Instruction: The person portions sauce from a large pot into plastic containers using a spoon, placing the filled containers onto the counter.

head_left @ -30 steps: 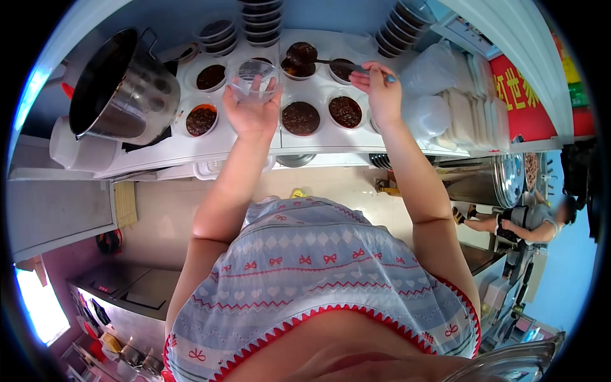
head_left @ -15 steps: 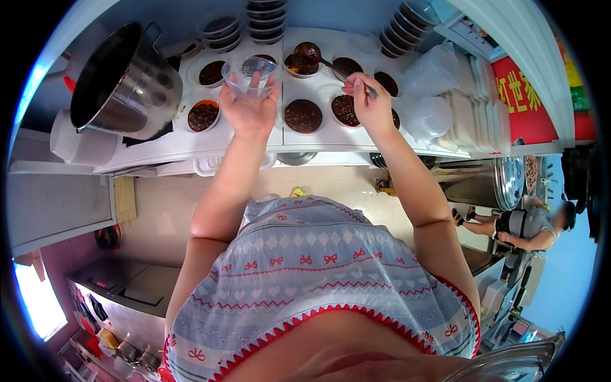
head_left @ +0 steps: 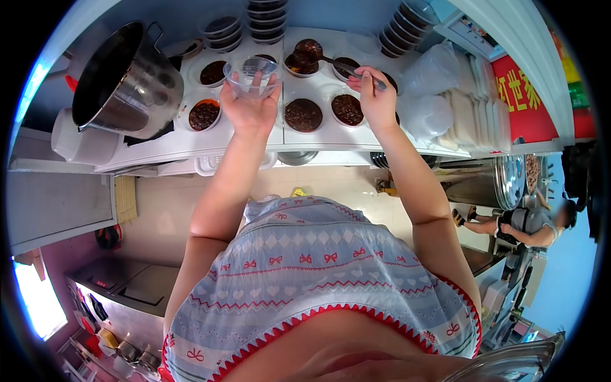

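Observation:
My left hand point(head_left: 248, 116), palm up, supports a clear plastic bowl point(head_left: 237, 81) with its fingers around the base; the fingers show through it. In my right hand point(head_left: 379, 105) is the handle of a ladle point(head_left: 337, 63). The ladle's scoop, coated with dark chunky sauce point(head_left: 308, 48), is over a filled tub point(head_left: 299, 67) at the back of the white counter. Other tubs of the same dark sauce stand around, among them a front middle tub point(head_left: 303, 116), a front right tub point(head_left: 347, 110) and a reddish-rimmed tub point(head_left: 203, 115) at the left.
A large steel pot point(head_left: 143, 86) stands at the left of the counter point(head_left: 267, 141). Stacked filled tubs point(head_left: 266, 22) line the back, with another stack point(head_left: 407, 28) to the right. Plastic bags point(head_left: 433, 73) and packs of lids lie at the right. A person point(head_left: 534, 226) is farther off, right.
My right hand has shifted slightly right and away from me along with the ladle handle. The scoop stays over the same back tub. My left hand and the bowl have barely moved.

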The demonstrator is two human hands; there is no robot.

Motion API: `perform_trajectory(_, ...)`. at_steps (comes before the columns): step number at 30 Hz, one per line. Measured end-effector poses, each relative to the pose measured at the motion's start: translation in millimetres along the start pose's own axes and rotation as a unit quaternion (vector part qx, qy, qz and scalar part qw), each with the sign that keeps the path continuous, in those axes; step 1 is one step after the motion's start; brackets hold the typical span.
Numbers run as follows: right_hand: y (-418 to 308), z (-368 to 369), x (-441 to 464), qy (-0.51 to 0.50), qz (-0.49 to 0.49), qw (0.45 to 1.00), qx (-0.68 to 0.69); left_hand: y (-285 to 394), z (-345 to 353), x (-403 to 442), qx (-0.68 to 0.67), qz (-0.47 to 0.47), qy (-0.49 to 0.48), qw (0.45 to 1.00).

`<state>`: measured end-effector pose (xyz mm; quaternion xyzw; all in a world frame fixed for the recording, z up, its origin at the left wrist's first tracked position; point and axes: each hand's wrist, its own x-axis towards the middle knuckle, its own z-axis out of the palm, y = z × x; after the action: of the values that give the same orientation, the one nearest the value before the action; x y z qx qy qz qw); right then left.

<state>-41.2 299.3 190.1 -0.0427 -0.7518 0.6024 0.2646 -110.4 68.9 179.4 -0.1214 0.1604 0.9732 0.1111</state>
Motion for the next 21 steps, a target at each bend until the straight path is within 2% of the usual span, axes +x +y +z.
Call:
perform_trajectory(2,-0.9,0.1,0.3,-0.010,-0.021,1.000,-0.018,-0.3,0.0,0.0,0.004,-0.004,0.002,1.000)
perform_trajectory(5,-8.7,0.5,1.8,-0.003,0.004,1.000,-0.007,-0.8,-0.2,-0.2,-0.004,-0.009,0.007,1.000)
perform_trajectory(7,-9.8,-2.0,6.4,0.049,0.071,0.995,0.055,-2.9,-2.8,3.8,-0.013,-0.010,0.002,1.000)
perform_trajectory(14,-23.1,-19.2,29.9,0.108,0.152,0.972,0.146,-27.2,3.4,18.6,-0.051,-0.032,0.036,0.998)
perform_trajectory(21,-69.2,-43.5,42.9,0.118,0.078,0.976,0.163,-67.8,-5.1,53.6,-0.074,-0.037,-0.010,0.997)
